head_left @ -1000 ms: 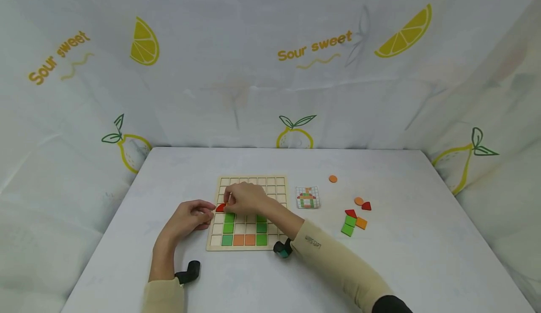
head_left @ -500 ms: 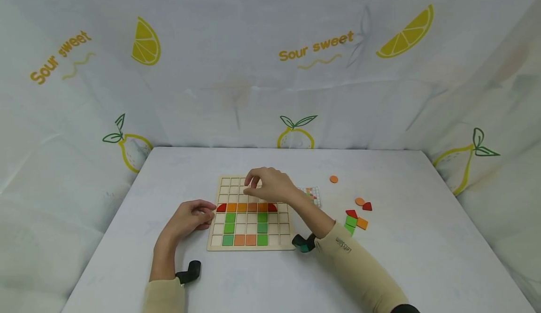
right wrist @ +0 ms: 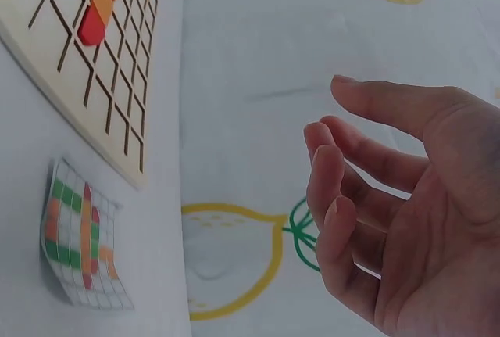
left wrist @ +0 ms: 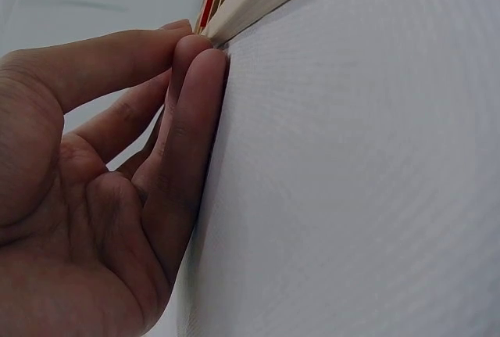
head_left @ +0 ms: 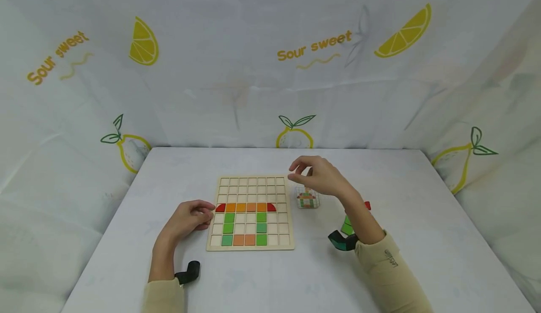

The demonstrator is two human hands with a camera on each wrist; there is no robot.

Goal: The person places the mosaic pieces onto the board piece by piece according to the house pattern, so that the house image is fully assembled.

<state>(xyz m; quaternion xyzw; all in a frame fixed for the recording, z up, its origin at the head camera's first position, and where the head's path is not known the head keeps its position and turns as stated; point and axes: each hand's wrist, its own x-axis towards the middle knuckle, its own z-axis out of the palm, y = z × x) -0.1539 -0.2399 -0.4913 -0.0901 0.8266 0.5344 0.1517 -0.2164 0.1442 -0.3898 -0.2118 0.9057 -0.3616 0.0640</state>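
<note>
A wooden grid board (head_left: 282, 181) lies at the table's middle with coloured tiles in its cells. Its red-ended row has orange square tiles (head_left: 241, 207) between two red rounded tiles (head_left: 220, 208); green tiles (head_left: 228, 223) stand in two columns below, with salmon tiles between them in the bottom row. My left hand (head_left: 191, 218) rests at the board's left edge; in the left wrist view its fingertips (left wrist: 205, 63) touch that edge. Over the table behind the pattern card (head_left: 307, 198) hovers my right hand (head_left: 322, 176), fingers loosely bent, holding nothing.
Loose green tiles (head_left: 347, 227) and a red piece (head_left: 368, 205) lie right of the card, partly covered by my right forearm. Other loose pieces there are hidden. A white curtain with lemon prints (head_left: 295, 138) hangs behind the table.
My right hand has left the red tile at the board's left side and moved right, past the board, to above the card area. The red-ended row is uncovered. My left hand stays put.
</note>
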